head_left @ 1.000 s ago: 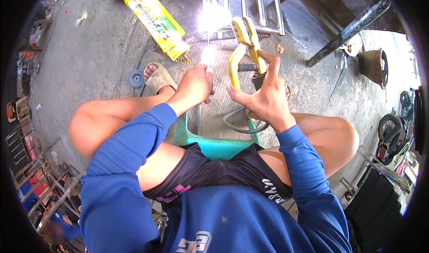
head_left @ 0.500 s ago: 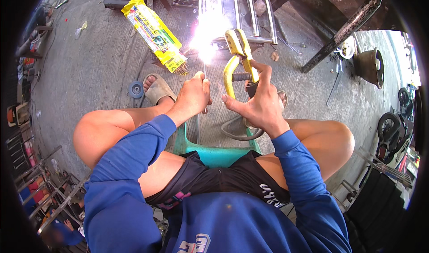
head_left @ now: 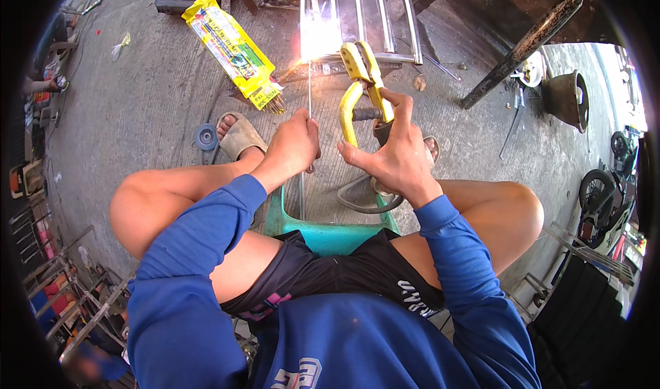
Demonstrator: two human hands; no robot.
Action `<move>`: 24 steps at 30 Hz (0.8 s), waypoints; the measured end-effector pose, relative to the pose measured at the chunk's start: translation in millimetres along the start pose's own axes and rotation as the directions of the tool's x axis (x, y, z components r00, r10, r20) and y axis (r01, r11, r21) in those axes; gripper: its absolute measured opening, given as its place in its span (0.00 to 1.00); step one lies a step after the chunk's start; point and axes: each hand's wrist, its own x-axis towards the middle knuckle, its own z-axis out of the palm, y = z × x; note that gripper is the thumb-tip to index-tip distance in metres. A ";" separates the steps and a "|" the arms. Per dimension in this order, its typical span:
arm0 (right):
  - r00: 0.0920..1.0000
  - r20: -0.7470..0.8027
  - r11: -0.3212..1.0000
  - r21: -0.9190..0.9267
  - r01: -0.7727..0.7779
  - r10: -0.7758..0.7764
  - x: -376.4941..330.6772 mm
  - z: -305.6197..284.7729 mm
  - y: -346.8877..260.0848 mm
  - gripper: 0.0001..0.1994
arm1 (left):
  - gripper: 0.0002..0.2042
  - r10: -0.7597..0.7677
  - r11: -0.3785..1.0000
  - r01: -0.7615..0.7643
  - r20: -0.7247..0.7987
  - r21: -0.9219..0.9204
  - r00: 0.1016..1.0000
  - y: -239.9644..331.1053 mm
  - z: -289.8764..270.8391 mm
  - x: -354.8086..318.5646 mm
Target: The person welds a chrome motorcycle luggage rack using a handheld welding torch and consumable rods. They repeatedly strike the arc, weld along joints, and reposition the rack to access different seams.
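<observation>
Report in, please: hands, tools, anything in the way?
Left hand gripping thin metal rod. Right hand holding yellow clamp. Bright glare hides part of the metal rack.

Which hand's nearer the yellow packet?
Left. In the picture, the left hand is below and right of the packet; the right hand, holding the yellow clamp, is farther right.

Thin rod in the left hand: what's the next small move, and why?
I'd probably have the left hand draw the thin rod back slightly: its far end runs into the bright glow at the metal frame, and the glare hides its tip.
</observation>
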 end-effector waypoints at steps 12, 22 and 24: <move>0.991 -0.044 0.992 -0.036 0.121 -0.123 4.6 2.3 -0.2 0.54 | 0.12 -0.208 0.968 0.211 0.031 -0.138 0.978 15.5 -1.2 -2.4; 0.998 0.014 0.998 0.012 0.066 -0.066 4.7 1.5 -0.2 0.53 | 0.12 -0.178 0.979 0.172 -0.047 -0.113 0.983 17.4 -1.5 -2.3; 0.993 -0.023 0.992 -0.041 0.118 -0.119 5.0 2.5 -1.9 0.52 | 0.12 -0.204 0.972 0.200 -0.030 -0.120 0.978 13.3 -0.6 -2.0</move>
